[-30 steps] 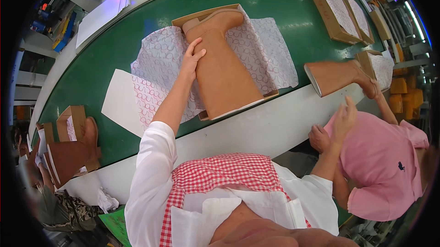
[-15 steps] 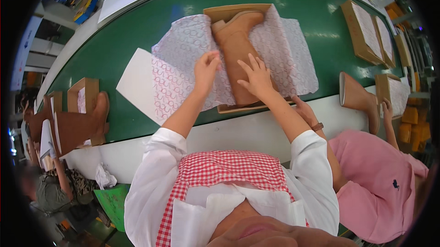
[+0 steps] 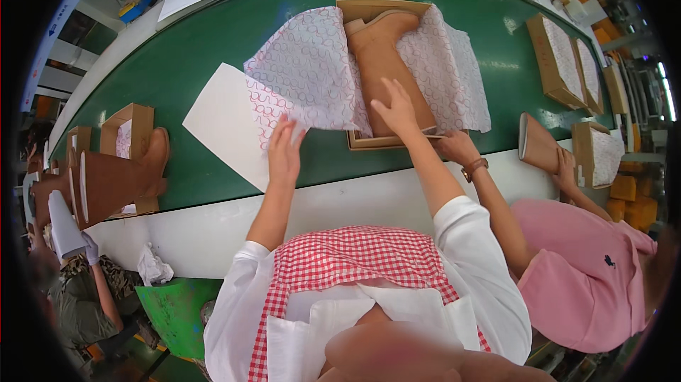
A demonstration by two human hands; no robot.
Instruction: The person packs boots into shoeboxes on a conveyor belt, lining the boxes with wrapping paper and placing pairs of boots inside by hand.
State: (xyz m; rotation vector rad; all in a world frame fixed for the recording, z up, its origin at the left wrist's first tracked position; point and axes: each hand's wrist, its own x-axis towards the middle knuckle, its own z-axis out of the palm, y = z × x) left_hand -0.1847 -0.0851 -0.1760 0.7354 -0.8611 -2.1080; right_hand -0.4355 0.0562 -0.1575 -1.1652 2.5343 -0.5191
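Note:
A tan tall boot (image 3: 389, 73) lies on its side in an open cardboard box (image 3: 376, 144), its foot toward the far end. Printed tissue paper (image 3: 301, 63) lines the box and spreads out over both long sides. My right hand (image 3: 396, 109) rests on the boot's shaft, fingers apart. At the near left edge of the tissue is my left hand (image 3: 284, 155), its fingers stretched out and apart. Beneath that tissue a white sheet (image 3: 223, 112) sticks out to the left. A co-worker's hand (image 3: 457, 148) touches the box's near right corner.
The green table (image 3: 191, 48) carries more boxes with tissue (image 3: 564, 63) at right. Beside me a co-worker in pink (image 3: 582, 268) grips another tan boot (image 3: 539, 144). On the left, a person stands by brown boots (image 3: 117, 176) and a small box (image 3: 128, 130).
My left hand has moved left and nearer me, and the left tissue flap now reaches farther over the box's near left side. The pink-clad co-worker's right-side boot has shifted lower left.

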